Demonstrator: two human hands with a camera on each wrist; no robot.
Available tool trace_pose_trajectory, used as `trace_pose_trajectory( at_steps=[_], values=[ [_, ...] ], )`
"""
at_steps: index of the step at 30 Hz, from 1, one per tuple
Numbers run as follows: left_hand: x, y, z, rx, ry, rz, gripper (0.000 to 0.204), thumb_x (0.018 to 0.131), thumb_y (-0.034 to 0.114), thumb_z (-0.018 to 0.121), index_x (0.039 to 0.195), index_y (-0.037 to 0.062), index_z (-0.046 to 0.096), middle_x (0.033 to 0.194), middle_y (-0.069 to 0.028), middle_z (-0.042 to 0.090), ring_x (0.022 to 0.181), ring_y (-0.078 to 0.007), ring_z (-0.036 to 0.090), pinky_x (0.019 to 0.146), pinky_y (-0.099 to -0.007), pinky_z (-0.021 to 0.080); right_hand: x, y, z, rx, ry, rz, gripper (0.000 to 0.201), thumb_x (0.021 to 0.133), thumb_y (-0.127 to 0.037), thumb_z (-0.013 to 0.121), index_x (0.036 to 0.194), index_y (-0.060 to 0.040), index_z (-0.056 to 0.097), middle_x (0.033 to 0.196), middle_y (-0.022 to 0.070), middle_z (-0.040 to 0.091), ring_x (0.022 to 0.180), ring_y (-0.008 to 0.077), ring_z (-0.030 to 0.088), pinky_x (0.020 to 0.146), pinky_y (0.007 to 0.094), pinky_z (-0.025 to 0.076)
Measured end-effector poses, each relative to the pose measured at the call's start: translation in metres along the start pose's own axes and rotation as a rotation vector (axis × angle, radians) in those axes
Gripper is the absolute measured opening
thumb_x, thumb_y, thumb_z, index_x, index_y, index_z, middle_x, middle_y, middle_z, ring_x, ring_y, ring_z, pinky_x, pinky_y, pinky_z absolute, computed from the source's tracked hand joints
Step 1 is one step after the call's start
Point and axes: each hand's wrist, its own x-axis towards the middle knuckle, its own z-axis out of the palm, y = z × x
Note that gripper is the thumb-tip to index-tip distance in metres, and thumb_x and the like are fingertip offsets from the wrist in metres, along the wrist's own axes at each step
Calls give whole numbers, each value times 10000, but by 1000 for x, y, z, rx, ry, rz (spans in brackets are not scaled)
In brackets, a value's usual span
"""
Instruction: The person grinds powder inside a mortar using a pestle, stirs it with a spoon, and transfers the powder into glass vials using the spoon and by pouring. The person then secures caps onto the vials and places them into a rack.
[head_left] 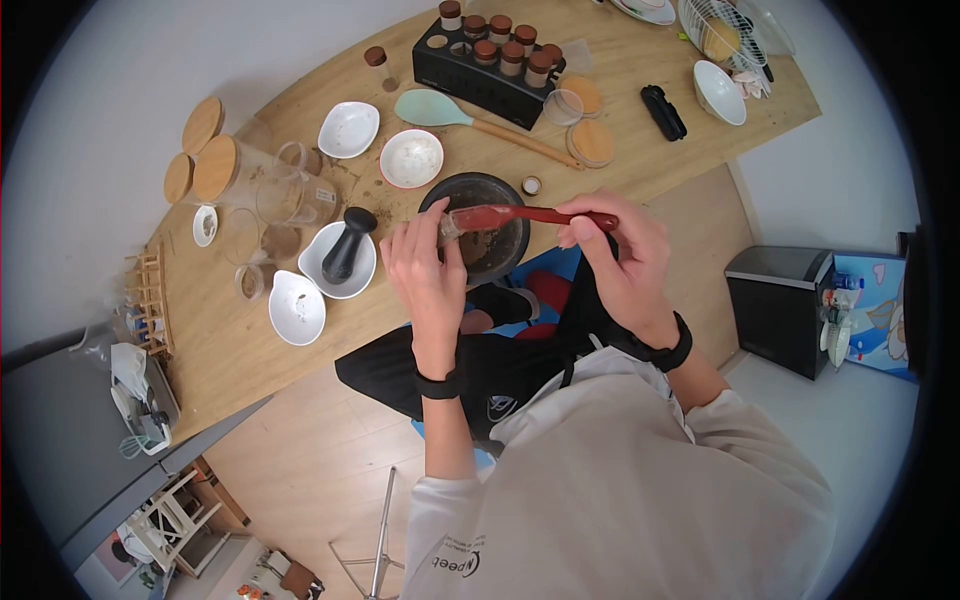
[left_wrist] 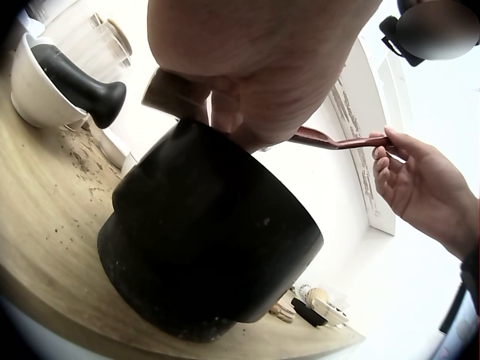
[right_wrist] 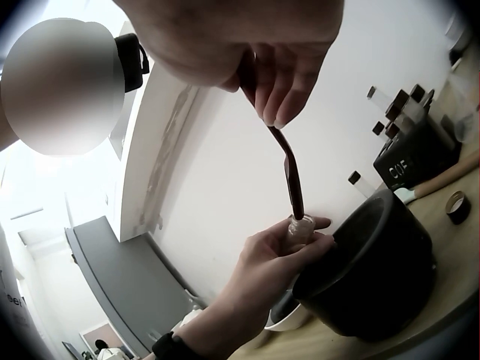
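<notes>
Over the black mortar (head_left: 487,250), the left hand (head_left: 426,275) holds a small glass vial (head_left: 449,226) between thumb and fingers. A dark red spoon (head_left: 530,214) is pinched at its handle by the right hand (head_left: 632,262), and its other end meets the vial's mouth. In the right wrist view the spoon (right_wrist: 292,180) reaches down to the vial (right_wrist: 301,229), beside the mortar's rim. The left wrist view shows the mortar's dark side (left_wrist: 210,232) below the left hand; the vial is partly hidden by fingers there.
Left of the mortar are white bowls (head_left: 297,308), a black pestle (head_left: 346,246) and lidded jars (head_left: 228,170). Behind it stand a white powder bowl (head_left: 411,159), a spatula (head_left: 432,108) and a black rack of vials (head_left: 480,72). A small cap (head_left: 531,185) lies near the mortar's right side.
</notes>
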Motion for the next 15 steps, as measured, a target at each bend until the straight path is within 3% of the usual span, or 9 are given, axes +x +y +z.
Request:
trace_pose_trajectory(
  at_steps=[3,6,8,9,11,15],
  values=[
    [-1,-1,1,-33,27,3,395,827,-48,708,1213,28,738,1004,-130,722,928,-346,630,894,-438,455,-1,3,-1,-7,4,25,162,1078,-37,621,1179,65,697,931,102,713,838,139,697,789,273,555],
    [-4,-4,1,-246,98,-78,325,883,-34,733,1201,33,742,1020,-109,745,927,-281,666,899,-398,483,0,10,-2,-12,35,44,162,1086,-50,618,1181,57,693,926,91,710,835,133,693,789,269,550],
    [-6,1,-2,-545,152,-314,249,956,8,753,1203,35,740,1056,-86,763,954,-196,691,910,-343,514,1,14,-3,-58,9,82,155,1081,-65,629,1153,51,703,932,88,717,832,127,694,787,268,551],
    [-7,1,-1,-546,152,-317,249,956,8,753,1203,35,740,1056,-86,763,954,-196,691,910,-343,514,0,16,-3,-59,6,84,155,1081,-65,629,1153,51,703,932,88,717,832,127,694,787,268,551],
    [-9,0,0,-677,201,-318,259,1026,81,744,1263,3,676,1072,-74,762,1002,-140,691,904,-297,539,2,20,-3,-107,-49,89,147,1039,-70,674,1128,37,722,945,126,758,793,185,735,760,294,562],
    [-12,2,0,-811,271,-422,297,1042,96,728,1305,-4,631,1088,-98,750,1032,-147,696,933,-277,540,4,17,5,-144,-112,124,144,1042,-52,661,1145,33,713,945,124,743,845,198,738,770,291,562]
  ],
)
